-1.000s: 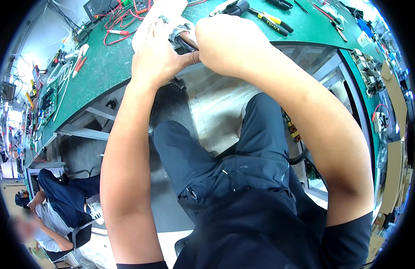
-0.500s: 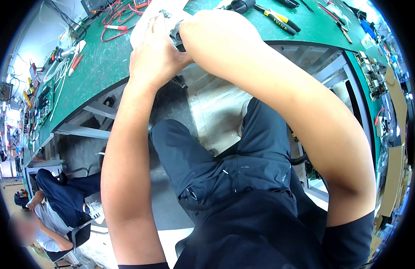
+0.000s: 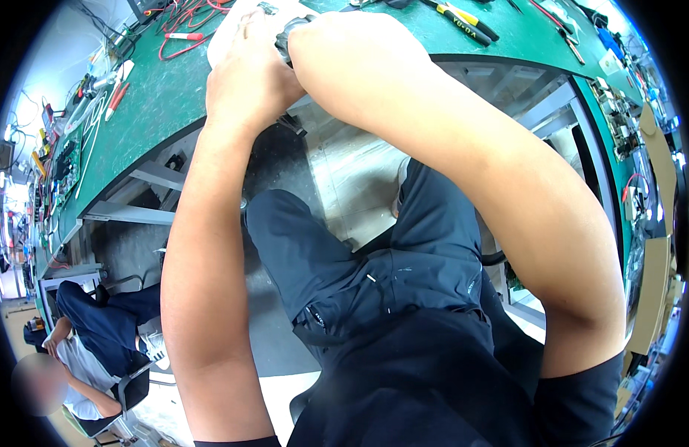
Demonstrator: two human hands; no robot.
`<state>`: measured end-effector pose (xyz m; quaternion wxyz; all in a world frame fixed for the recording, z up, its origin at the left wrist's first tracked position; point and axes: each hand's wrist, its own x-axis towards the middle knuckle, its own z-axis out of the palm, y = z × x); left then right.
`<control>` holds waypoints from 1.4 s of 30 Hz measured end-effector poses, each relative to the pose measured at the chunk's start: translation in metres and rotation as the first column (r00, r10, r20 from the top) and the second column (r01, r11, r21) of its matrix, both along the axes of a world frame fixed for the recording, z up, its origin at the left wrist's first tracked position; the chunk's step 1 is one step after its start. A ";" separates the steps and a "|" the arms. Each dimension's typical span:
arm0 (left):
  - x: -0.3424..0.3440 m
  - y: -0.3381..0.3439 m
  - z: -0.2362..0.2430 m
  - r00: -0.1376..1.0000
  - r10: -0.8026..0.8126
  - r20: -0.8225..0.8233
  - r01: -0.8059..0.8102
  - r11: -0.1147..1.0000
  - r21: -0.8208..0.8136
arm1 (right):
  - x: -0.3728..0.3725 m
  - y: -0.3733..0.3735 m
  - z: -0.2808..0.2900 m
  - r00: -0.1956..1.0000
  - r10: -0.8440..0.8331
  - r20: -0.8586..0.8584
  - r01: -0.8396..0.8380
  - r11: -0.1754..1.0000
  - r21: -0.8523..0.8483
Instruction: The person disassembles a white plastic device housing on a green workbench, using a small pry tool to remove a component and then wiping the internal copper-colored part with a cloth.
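At the bench's near edge, my left hand [image 3: 247,82] curls around a white, overexposed object [image 3: 219,46], whose exact kind does not show. My right hand [image 3: 352,48] is closed and bent inward beside it, its fingers mostly hidden behind the back of the hand and wrist. Between the two hands a small dark grey piece [image 3: 286,39] shows, against my right hand; what it is cannot be made out. Both hands are close together, near the upper edge of the view.
Yellow-and-black-handled pliers [image 3: 463,22] lie right of my hands on the green bench [image 3: 162,93]. Red cables [image 3: 192,18] and red-handled tweezers [image 3: 116,101] are to the left. Circuit boards [image 3: 616,123] line the right. Another person [image 3: 91,365] sits at lower left.
Both hands, with the white object and dark piece, appear shifted slightly left in the view. The bench and tools have shifted slightly too. The hold looks the same.
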<state>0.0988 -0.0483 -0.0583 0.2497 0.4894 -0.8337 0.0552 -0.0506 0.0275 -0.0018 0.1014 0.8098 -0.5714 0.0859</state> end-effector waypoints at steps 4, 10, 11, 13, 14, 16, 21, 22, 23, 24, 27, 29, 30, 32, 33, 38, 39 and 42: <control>0.001 -0.004 0.000 1.000 -0.005 -0.008 0.005 0.999 0.043 | -0.001 -0.003 -0.003 0.988 -0.013 0.151 0.015 1.000 -0.013; 0.006 -0.007 -0.008 0.997 -0.082 0.011 0.082 0.995 -0.063 | 0.012 -0.006 0.004 0.979 -0.104 0.176 0.084 0.989 0.122; 0.006 -0.007 -0.010 0.999 -0.052 0.012 0.052 0.998 -0.034 | 0.009 -0.002 0.004 0.987 -0.078 0.137 0.063 0.992 0.110; 0.005 -0.009 -0.010 0.999 -0.025 0.031 0.026 0.999 -0.046 | 0.007 0.002 0.004 0.995 -0.070 0.066 0.064 0.993 0.096; 0.004 -0.010 -0.010 0.998 -0.027 0.049 0.031 0.996 -0.085 | 0.007 0.003 0.003 0.995 -0.089 0.035 0.085 0.992 0.094; 0.004 -0.010 -0.008 0.997 -0.029 0.067 0.036 0.993 -0.111 | 0.007 0.005 -0.002 0.997 -0.071 0.039 0.071 0.997 0.002; 0.000 -0.006 -0.004 0.998 -0.015 0.062 0.022 0.993 -0.120 | 0.004 0.009 -0.012 0.990 -0.056 0.133 0.064 0.996 -0.059; -0.001 -0.004 -0.002 0.999 -0.009 0.044 0.013 0.995 -0.095 | 0.003 0.009 -0.012 0.989 -0.050 0.137 0.058 0.997 -0.054; -0.002 -0.003 -0.002 1.000 -0.001 0.029 0.003 0.998 -0.067 | 0.003 0.010 -0.012 0.989 -0.043 0.142 0.050 0.998 -0.046; -0.002 -0.001 -0.001 1.000 -0.003 0.008 0.003 0.998 -0.065 | 0.003 0.010 -0.011 0.988 -0.035 0.148 0.041 0.999 -0.036; -0.005 0.003 0.003 1.000 0.016 0.003 -0.015 0.999 -0.048 | 0.004 0.011 -0.008 0.990 -0.057 0.126 0.059 0.998 -0.013; -0.006 0.005 0.005 0.999 0.033 0.009 -0.033 0.999 -0.030 | 0.004 0.012 -0.006 0.990 -0.057 0.126 0.057 0.998 0.003; -0.006 0.006 0.005 0.999 0.036 0.014 -0.036 0.999 -0.027 | 0.004 0.014 -0.007 0.990 -0.058 0.126 0.056 0.998 0.014; -0.007 0.007 0.006 0.999 0.047 0.003 -0.047 0.999 -0.021 | 0.002 0.017 -0.008 0.993 -0.040 0.113 0.040 0.999 0.001; -0.008 0.007 0.006 0.999 0.053 -0.011 -0.053 0.998 -0.015 | 0.002 0.018 -0.008 0.994 -0.034 0.107 0.035 0.999 -0.006; -0.011 0.008 0.007 0.998 0.052 -0.039 -0.051 0.999 0.016 | -0.002 0.017 -0.007 0.993 -0.024 0.115 0.030 0.998 -0.054; -0.011 0.009 0.007 0.998 0.042 -0.039 -0.043 0.999 -0.012 | -0.005 0.014 -0.005 0.995 -0.002 0.104 0.009 0.998 -0.068; -0.010 0.011 0.009 0.999 0.034 -0.022 -0.034 0.999 -0.029 | -0.018 0.001 0.004 0.974 -0.130 0.188 0.117 0.990 0.077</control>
